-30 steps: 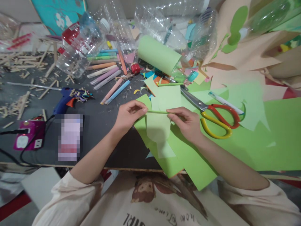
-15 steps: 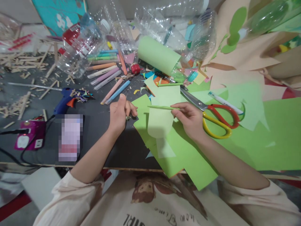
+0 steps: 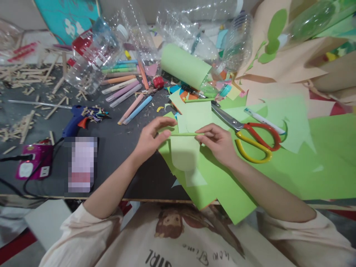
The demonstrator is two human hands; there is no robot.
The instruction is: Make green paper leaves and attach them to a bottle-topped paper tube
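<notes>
My left hand (image 3: 151, 139) and my right hand (image 3: 218, 142) pinch the two ends of a thin rolled green paper stick (image 3: 185, 134) above the dark table. A pale green rounded paper piece (image 3: 185, 154) hangs below the stick, attached to it. Both hands have fingers closed on the stick's ends. Under them lie green paper sheets (image 3: 222, 185) spreading to the right. Red and yellow scissors (image 3: 251, 139) lie just right of my right hand.
A blue glue gun (image 3: 76, 120) and a pink power strip (image 3: 35, 165) lie at the left. Pastel markers (image 3: 125, 91), empty plastic bottles (image 3: 94, 55), a green paper roll (image 3: 185, 66) and wooden stick scraps (image 3: 25, 122) crowd the back. Peach paper (image 3: 280, 70) piles at the right.
My left hand let go of the stick and dropped to the table half a second ago. It is now back, pinching the stick's left end again. My right hand kept its grip.
</notes>
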